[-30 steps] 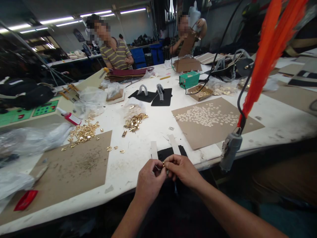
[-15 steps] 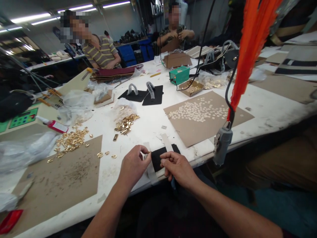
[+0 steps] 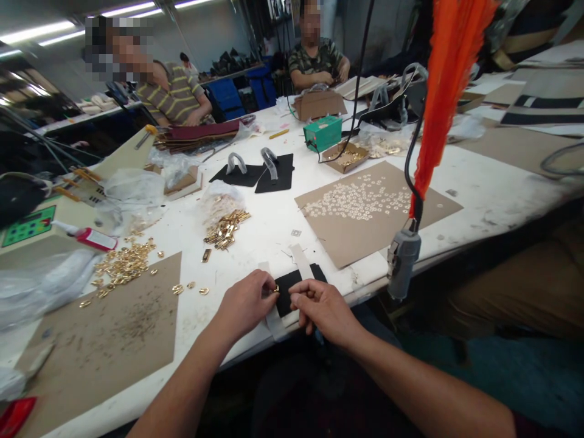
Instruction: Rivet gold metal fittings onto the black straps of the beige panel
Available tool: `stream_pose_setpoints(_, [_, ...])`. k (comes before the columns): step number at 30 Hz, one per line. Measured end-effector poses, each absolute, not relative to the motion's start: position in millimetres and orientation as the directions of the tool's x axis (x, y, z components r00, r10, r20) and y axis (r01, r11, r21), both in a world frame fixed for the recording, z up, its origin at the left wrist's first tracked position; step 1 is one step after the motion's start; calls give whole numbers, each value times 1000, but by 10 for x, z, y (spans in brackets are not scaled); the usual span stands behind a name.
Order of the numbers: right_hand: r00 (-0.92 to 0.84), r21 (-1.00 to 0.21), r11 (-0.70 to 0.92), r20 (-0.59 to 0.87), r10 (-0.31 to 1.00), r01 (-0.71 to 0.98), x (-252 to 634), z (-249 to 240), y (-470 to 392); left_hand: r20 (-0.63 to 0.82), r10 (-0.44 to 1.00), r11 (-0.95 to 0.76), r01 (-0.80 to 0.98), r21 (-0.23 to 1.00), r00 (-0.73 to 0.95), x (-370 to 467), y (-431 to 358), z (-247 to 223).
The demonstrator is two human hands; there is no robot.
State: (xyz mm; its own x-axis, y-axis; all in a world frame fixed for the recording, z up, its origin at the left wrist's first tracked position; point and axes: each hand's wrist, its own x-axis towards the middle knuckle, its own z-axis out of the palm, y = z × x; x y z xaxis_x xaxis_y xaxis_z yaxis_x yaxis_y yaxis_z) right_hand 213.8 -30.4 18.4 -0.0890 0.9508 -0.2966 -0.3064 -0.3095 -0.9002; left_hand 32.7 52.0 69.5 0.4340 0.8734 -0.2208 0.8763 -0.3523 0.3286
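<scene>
My left hand (image 3: pixel 250 300) is closed in a pinch at the table's near edge. Between its thumb and forefinger shows a small gold metal fitting (image 3: pixel 277 288). Just to the right lies a black rectangular piece (image 3: pixel 285 299), with a pale strip (image 3: pixel 300 261) running over its far side. Over this black piece my right hand (image 3: pixel 325 309) hovers, thumb and fingertips drawn together; whatever they may hold is hidden. A short gap separates the two hands. Similar loose gold fittings (image 3: pixel 204 291) lie left of my left hand.
Gold fittings are heaped (image 3: pixel 125 263) beside a brown board (image 3: pixel 104 322). Oblong gold pieces (image 3: pixel 227 229) lie mid-table. Small pale rings cover another board (image 3: pixel 340 249). A grey connector (image 3: pixel 404 264) hangs at right under orange strands (image 3: pixel 449 91). Two co-workers (image 3: pixel 176 97) sit opposite.
The gold fitting shows more clearly in my left hand, which has turned slightly. My right hand stays nearly in place. The far co-worker's hands have lowered. The whole view has shifted a little.
</scene>
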Motion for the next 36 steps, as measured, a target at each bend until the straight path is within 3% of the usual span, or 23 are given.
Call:
stream_pose_setpoints(12, [-113, -902, -297, -276, 955, -313, 2155, 196, -309, -388, 783, -238, 810, 536, 487, 313, 769, 706])
stream_pose_setpoints(36, [-124, -900, -313, -288, 950, -304, 2177, 196, -310, -347, 776, -284, 784, 552, 526, 287, 708, 728])
